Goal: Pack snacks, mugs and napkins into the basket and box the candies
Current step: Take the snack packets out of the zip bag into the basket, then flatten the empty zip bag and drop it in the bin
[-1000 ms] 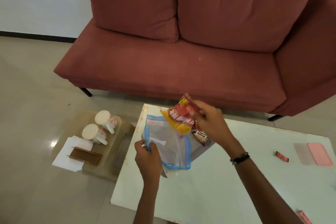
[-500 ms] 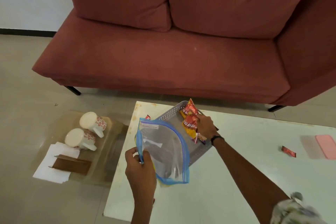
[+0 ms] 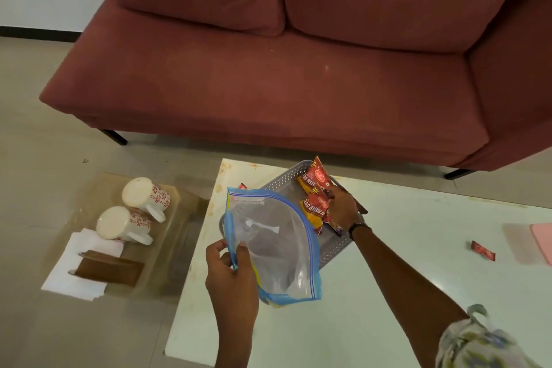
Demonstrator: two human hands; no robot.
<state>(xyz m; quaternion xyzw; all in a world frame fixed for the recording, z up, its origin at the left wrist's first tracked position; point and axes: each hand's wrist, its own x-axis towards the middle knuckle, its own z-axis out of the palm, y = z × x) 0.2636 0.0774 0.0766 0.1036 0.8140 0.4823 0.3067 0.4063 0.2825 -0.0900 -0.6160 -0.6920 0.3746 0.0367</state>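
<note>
While the left hand pinches a clear bag, the right hand holds snack packets over the basket.

A red sofa stands beyond the white surface; the grey basket sits at its far left corner, the packets in the right hand's closed grip just above it. The bag's edge is nipped between left thumb and fingers. Two mugs lie beside napkins on a low glass stand left of the surface. A candy lies near the right edge.
</note>
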